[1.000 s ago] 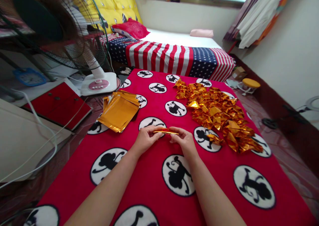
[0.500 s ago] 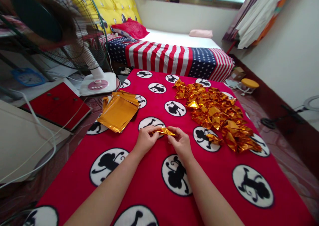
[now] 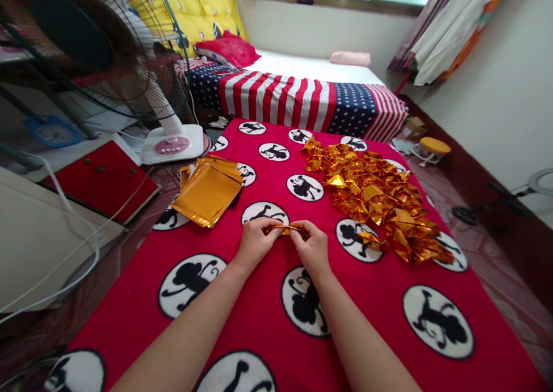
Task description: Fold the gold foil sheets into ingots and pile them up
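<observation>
A small folded piece of gold foil paper (image 3: 286, 230) is pinched between my two hands above the middle of the red cloth. My left hand (image 3: 258, 239) grips its left end with thumb and fingers, and my right hand (image 3: 309, 243) grips the right end. Most of the piece is hidden behind my fingers. To the left lies a stack of flat gold foil sheets (image 3: 209, 193). On the right spreads a heap of folded gold foil pieces (image 3: 371, 190), with one small piece (image 3: 370, 241) at its near edge.
A red cloth with monkey prints (image 3: 345, 328) covers the table. At the left stands an electric fan (image 3: 173, 141), near a red panel (image 3: 103, 176) and white cables. Beyond the table is a bed with a striped, starred cover (image 3: 298, 98). A yellow stool (image 3: 434, 145) stands at the right.
My fingertips have come closer together along the foil piece, and less of it shows between them. The view has shifted slightly. Stack and heap look the same.
</observation>
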{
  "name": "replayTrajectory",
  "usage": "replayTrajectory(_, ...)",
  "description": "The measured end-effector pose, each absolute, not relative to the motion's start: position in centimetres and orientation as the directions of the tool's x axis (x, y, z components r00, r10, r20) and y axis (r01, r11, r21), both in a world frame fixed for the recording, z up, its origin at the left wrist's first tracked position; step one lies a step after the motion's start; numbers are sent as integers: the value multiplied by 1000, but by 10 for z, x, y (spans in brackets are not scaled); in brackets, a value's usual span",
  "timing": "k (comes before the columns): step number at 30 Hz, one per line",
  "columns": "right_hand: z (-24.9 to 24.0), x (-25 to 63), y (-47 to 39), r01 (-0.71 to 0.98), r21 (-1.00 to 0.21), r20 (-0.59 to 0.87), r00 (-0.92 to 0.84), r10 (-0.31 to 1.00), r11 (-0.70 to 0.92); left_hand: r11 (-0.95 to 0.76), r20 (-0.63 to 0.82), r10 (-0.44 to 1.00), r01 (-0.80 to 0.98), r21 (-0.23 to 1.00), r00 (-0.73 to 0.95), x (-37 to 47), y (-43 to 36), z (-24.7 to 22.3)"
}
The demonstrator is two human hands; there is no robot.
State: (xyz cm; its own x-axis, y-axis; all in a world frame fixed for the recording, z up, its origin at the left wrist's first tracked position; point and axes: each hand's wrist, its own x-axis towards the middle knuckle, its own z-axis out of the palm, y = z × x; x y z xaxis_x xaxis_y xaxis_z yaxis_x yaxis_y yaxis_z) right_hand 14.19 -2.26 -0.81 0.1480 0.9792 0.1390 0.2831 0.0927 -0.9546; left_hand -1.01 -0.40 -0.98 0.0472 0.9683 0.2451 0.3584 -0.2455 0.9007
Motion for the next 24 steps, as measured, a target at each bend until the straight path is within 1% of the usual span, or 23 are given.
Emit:
replayTrajectory(4,-9,145,-23,286,-958,75,174,982,23,-284,273,958,419,862,88,-14,-4,-9)
replayTrajectory(10,-12,151,-20,426,-904,103,105,989,49,-281,276,957,502,818,88,-13,-6,-7)
replayTrajectory(12,-9,154,-19,463,-885,95,70,993,53,-253,248,965,525,813,82,-14,-5,-3)
replayTrajectory(14,-2,156,-17,494,-868,59,17,998,43,-197,170,980,553,810,101,-15,-2,2)
replayTrajectory(18,19,160,-13,542,-840,-91,-84,992,-31,-43,-116,972,645,763,202,-21,8,20)
replayTrajectory(21,34,161,-9,596,-800,-180,-115,977,-77,-26,-185,962,743,669,199,-26,15,31)
replayTrajectory(24,45,160,-3,613,-778,-273,-130,953,-139,-56,-236,946,828,558,223,-30,21,38)
